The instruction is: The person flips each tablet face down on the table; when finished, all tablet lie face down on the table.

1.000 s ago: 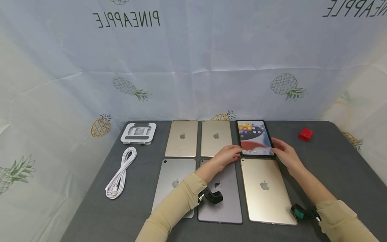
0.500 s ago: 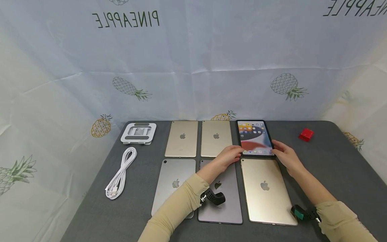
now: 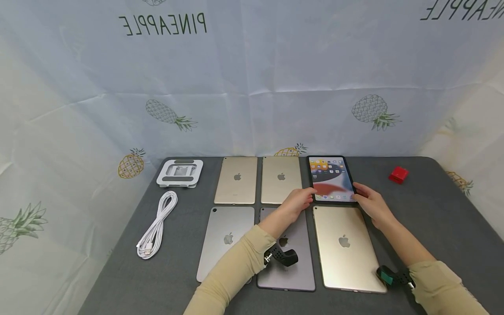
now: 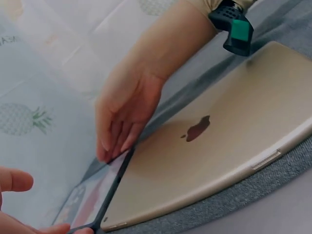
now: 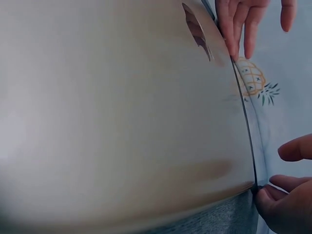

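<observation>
A black-framed tablet [image 3: 330,175] lies screen up at the back right of a group of tablets, its display lit with app icons. Fingertips of my left hand [image 3: 296,203] touch its lower left edge. Against its lower right side rests my right hand [image 3: 373,206], whose fingers look straight in the left wrist view. A gold tablet [image 3: 346,247] lies face down directly in front and fills much of both wrist views. Under my left forearm is a dark grey tablet [image 3: 289,273], partly hidden. In the right wrist view, my left hand's fingers [image 5: 251,27] point down at the edge.
Two more gold tablets [image 3: 236,188] lie face down in the back row, a silver one [image 3: 224,223] in front. Farther left are a white folding stand [image 3: 180,173] and a coiled white cable [image 3: 157,225]. A red box [image 3: 398,175] sits back right, before the pineapple-print curtain [image 3: 252,78].
My left forearm has shifted slightly to the right. Both hands stay at the lit tablet's sides, and the tablets keep their places.
</observation>
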`<state>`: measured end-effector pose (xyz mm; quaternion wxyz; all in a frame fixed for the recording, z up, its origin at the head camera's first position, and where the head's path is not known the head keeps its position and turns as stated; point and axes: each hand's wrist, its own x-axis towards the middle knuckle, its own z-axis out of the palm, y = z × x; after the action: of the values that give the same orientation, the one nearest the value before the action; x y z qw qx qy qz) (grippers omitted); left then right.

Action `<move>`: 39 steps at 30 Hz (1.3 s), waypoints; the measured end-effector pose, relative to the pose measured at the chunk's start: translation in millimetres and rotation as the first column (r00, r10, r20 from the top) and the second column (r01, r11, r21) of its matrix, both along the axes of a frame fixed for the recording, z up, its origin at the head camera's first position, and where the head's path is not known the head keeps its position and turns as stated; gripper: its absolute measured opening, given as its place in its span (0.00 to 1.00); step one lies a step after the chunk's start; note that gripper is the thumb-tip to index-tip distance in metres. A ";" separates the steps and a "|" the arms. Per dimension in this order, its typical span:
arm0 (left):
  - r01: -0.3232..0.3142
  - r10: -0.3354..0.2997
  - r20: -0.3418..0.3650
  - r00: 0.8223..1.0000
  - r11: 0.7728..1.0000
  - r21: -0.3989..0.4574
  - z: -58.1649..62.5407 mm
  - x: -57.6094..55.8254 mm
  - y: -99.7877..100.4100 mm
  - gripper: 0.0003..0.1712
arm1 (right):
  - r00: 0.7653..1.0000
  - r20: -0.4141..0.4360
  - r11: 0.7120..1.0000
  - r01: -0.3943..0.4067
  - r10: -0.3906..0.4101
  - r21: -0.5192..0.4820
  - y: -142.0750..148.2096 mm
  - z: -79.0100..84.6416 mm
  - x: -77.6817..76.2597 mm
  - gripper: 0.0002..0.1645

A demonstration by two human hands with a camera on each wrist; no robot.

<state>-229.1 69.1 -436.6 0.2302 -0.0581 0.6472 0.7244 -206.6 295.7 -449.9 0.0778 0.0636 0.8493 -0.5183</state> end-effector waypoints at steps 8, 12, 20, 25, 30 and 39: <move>-0.042 0.036 0.109 0.993 0.997 0.057 7.8 -2.6 -2.5 0.33 | 1.000 0.002 1.000 -0.003 0.003 0.008 -1.0 3.4 -1.1 0.37; -0.043 0.037 0.118 0.992 0.998 0.050 8.2 -3.8 -2.5 0.30 | 1.000 0.005 1.000 -0.005 0.005 0.005 -1.5 4.6 -1.2 0.37; -0.026 0.023 0.055 0.998 0.998 0.049 2.2 -4.6 -1.3 0.17 | 1.000 0.015 1.000 -0.011 0.011 0.021 -5.3 3.2 -1.6 0.38; -0.042 0.040 0.023 0.999 0.992 0.122 1.5 -5.1 -3.3 0.18 | 0.999 0.030 0.999 -0.032 0.032 -0.011 -10.6 4.3 -2.4 0.37; -0.094 0.080 0.069 0.994 0.969 0.229 1.9 -6.7 -7.2 0.19 | 0.998 0.010 0.997 -0.067 0.066 0.030 -24.2 11.6 -2.3 0.36; -0.145 0.114 0.130 0.985 0.954 0.264 3.2 -5.5 -10.8 0.15 | 0.950 -0.182 0.964 -0.236 0.255 0.119 -66.5 21.3 -6.1 0.27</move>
<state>-234.6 58.3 -433.4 0.2243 -0.1094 0.5220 0.8156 -212.7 229.2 -428.6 0.0546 -0.0904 0.8780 -0.4669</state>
